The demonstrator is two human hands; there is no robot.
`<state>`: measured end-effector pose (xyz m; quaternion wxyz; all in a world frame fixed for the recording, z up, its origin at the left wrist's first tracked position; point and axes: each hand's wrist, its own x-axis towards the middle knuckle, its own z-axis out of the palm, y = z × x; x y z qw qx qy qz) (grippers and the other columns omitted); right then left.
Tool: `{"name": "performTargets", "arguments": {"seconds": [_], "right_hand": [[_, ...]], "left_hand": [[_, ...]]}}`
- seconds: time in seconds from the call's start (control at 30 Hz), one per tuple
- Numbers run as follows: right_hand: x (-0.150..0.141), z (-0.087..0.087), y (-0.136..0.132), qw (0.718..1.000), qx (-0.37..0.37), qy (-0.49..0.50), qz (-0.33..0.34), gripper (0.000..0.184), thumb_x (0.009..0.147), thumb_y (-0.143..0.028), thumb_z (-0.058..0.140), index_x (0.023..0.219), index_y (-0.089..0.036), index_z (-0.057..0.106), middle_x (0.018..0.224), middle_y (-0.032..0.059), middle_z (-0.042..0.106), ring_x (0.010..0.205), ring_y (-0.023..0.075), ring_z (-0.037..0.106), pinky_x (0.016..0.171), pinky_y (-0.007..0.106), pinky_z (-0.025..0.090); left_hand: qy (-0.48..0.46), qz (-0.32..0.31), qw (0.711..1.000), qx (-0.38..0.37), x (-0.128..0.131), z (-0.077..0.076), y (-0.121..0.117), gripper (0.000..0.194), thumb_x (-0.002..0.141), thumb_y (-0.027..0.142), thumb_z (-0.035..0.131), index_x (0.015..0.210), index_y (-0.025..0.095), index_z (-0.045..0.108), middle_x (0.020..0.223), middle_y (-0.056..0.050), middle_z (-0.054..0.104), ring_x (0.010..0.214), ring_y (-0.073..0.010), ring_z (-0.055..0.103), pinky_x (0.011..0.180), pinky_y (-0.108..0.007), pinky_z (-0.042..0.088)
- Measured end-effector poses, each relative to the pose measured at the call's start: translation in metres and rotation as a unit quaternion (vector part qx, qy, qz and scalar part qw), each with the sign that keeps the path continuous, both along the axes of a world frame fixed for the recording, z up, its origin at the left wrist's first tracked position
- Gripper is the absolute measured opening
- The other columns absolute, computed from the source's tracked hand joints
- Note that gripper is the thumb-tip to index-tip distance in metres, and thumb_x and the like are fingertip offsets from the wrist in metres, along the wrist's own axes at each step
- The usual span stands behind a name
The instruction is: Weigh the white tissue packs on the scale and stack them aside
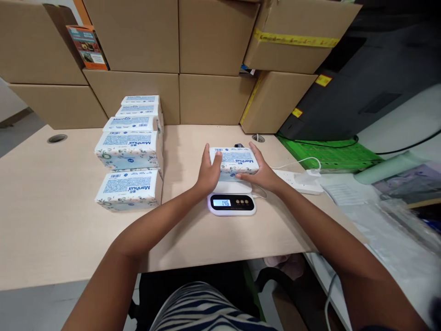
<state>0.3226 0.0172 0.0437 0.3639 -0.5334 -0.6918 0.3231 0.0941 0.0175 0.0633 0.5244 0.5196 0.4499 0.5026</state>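
Over the scale (232,208), a tissue pack (237,159) held from 2 ends

Both hands are grasping the same pack. The left hand (208,174) cups its left end, thumb toward the top face and index finger raised along the far side. The right hand (263,172) takes the right end, thumb laid along the near lower edge and index finger at the far corner. Neither hand is nearer: each touches the pack, which lies between them, its long axis running side to side from 1 hand to the other.

Just below is the scale's white plate, partly covered by the pack. Whether the pack's full weight rests there, I cannot tell. Nearer the body, the lit display seems to read 146.

Farther out on the table (186,239), to the left, stands a row of packs (129,188), at least 5 showing, well apart from the held pack; the left hand is the nearer to them. To the right sits a power strip (298,180), with a green mat (327,154) beyond it. Along the back, cardboard boxes (210,99) are stacked into a wall.
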Motion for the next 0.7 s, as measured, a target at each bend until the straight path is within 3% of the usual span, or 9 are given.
{"name": "performTargets", "arguments": {"seconds": [0.1, 0.17, 0.27, 0.33, 0.4, 0.5, 0.6, 0.7], "right_hand": [[-0.014, 0.020, 0.020, 0.999, 0.045, -0.009, 0.023, 0.148, 0.062, -0.078, 0.095, 0.178, -0.034, 0.014, 0.181, 0.0175, 0.033, 0.165, 0.0431, 0.040, 0.134, 0.065, 0.031], [-0.026, 0.034, 0.047, 0.996, 0.080, -0.022, 0.038, 0.151, 0.058, -0.078, 0.096, 0.178, -0.029, 0.018, 0.179, 0.0198, 0.037, 0.164, 0.0436, 0.040, 0.135, 0.064, 0.031], [-0.053, 0.045, 0.109, 0.990, 0.125, -0.033, 0.046, 0.152, 0.057, -0.079, 0.095, 0.176, -0.022, 0.021, 0.177, 0.0227, 0.038, 0.165, 0.0433, 0.038, 0.136, 0.060, 0.030], [-0.080, 0.043, 0.155, 0.989, 0.136, -0.025, 0.050, 0.152, 0.056, -0.079, 0.095, 0.175, -0.017, 0.023, 0.177, 0.0246, 0.035, 0.165, 0.0421, 0.038, 0.136, 0.058, 0.031], [-0.111, 0.035, 0.197, 0.991, 0.125, -0.017, 0.051, 0.153, 0.052, -0.074, 0.097, 0.174, -0.015, 0.025, 0.176, 0.0264, 0.036, 0.164, 0.0422, 0.040, 0.135, 0.058, 0.032], [-0.154, 0.019, 0.245, 0.995, 0.083, -0.039, 0.045, 0.146, 0.051, -0.062, 0.101, 0.172, -0.018, 0.031, 0.174, 0.0260, 0.041, 0.161, 0.0436, 0.043, 0.132, 0.064, 0.034], [-0.176, 0.006, 0.275, 0.995, 0.061, -0.067, 0.042, 0.137, 0.057, -0.054, 0.099, 0.171, -0.014, 0.035, 0.172, 0.0285, 0.043, 0.159, 0.0445, 0.045, 0.131, 0.065, 0.037], [-0.179, -0.003, 0.294, 0.994, 0.058, -0.084, 0.041, 0.127, 0.061, -0.053, 0.096, 0.168, -0.010, 0.041, 0.172, 0.0297, 0.042, 0.160, 0.0439, 0.045, 0.132, 0.062, 0.036]], "left_hand": [[0.010, 0.037, 0.999, 0.024, -0.012, 0.008, 0.010, 0.078, 0.109, 0.045, 0.053, 0.177, 0.025, 0.020, 0.188, -0.006, 0.022, 0.175, -0.0249, 0.023, 0.142, -0.037, 0.022], [0.014, 0.077, 0.996, 0.043, -0.021, 0.020, 0.018, 0.078, 0.109, 0.039, 0.053, 0.177, 0.023, 0.019, 0.188, -0.007, 0.023, 0.175, -0.0224, 0.022, 0.142, -0.036, 0.020], [-0.001, 0.126, 0.990, 0.063, -0.030, 0.035, 0.013, 0.078, 0.110, 0.036, 0.051, 0.178, 0.027, 0.012, 0.189, -0.006, 0.019, 0.175, -0.0221, 0.020, 0.142, -0.039, 0.020], [0.012, 0.109, 0.990, 0.086, -0.034, 0.032, -0.008, 0.082, 0.109, 0.040, 0.055, 0.178, 0.030, 0.011, 0.190, -0.005, 0.014, 0.177, -0.0249, 0.013, 0.144, -0.044, 0.017], [0.058, 0.028, 0.991, 0.115, -0.041, 0.016, -0.038, 0.090, 0.106, 0.047, 0.061, 0.178, 0.032, 0.010, 0.190, -0.007, 0.009, 0.177, -0.0284, 0.008, 0.144, -0.051, 0.016], [0.161, -0.094, 0.968, 0.168, -0.057, -0.022, -0.075, 0.093, 0.105, 0.051, 0.062, 0.179, 0.033, 0.008, 0.190, -0.011, 0.000, 0.177, -0.0320, -0.001, 0.143, -0.063, 0.015], [0.202, -0.110, 0.959, 0.165, -0.073, -0.053, -0.082, 0.089, 0.107, 0.049, 0.058, 0.179, 0.031, 0.008, 0.189, -0.016, -0.002, 0.176, -0.0336, -0.005, 0.142, -0.067, 0.015], [0.179, -0.083, 0.975, 0.098, -0.079, -0.065, -0.072, 0.084, 0.108, 0.051, 0.055, 0.178, 0.028, 0.013, 0.189, -0.018, -0.001, 0.177, -0.0354, 0.000, 0.141, -0.068, 0.023]]}}
